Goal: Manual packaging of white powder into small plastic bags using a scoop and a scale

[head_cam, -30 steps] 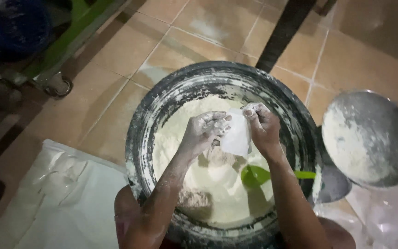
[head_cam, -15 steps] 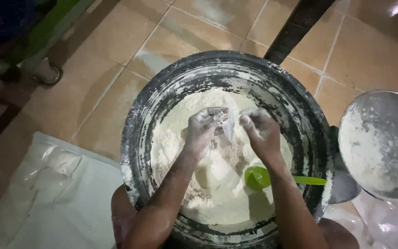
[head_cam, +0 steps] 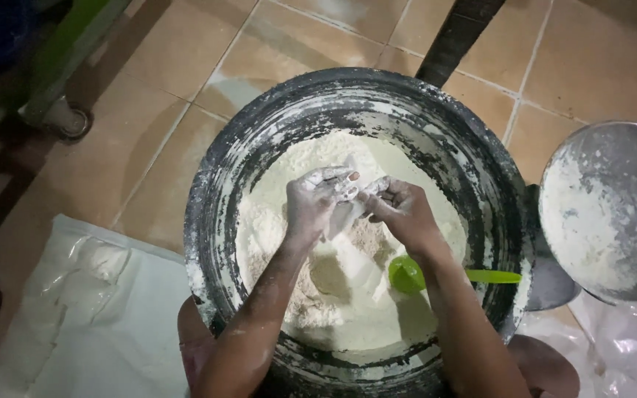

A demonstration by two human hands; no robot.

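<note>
Head view, looking straight down into a big dark basin [head_cam: 219,184] on a tan tiled floor [head_cam: 186,88]. The basin's inner wall is smeared white and its bottom is filled with pale flour [head_cam: 296,158], heaped unevenly, with a scooped dip near the middle.

Both hands are over the centre of the basin, above the flour, close together and touching at the fingertips. The left hand [head_cam: 311,206] is dusted white, fingers curled inward. The right hand [head_cam: 405,210] is also floury, fingers bent toward the left hand. Between them is a small white piece [head_cam: 346,193], pinched by the fingers of both hands; it looks like a crumpled bit of thin plastic or paper, cannot tell which. Both hands are closed on it, not spread. Forearms come up from the bottom edge of the frame, powdered with flour.

A green scoop [head_cam: 407,274] lies in the flour just beside the right forearm, bowl toward the centre, handle pointing right to the basin wall.

Right of the basin, a round metal lid [head_cam: 613,210] coated with flour on its left part, partly cut off by the frame edge. Clear plastic [head_cam: 628,346] lies crumpled on the floor below it. Lower left, a white sack [head_cam: 90,324] lies flat on the floor, just beside the basin. Upper left is dark, with a green frame [head_cam: 75,44] and a small caster wheel [head_cam: 74,121].
</note>
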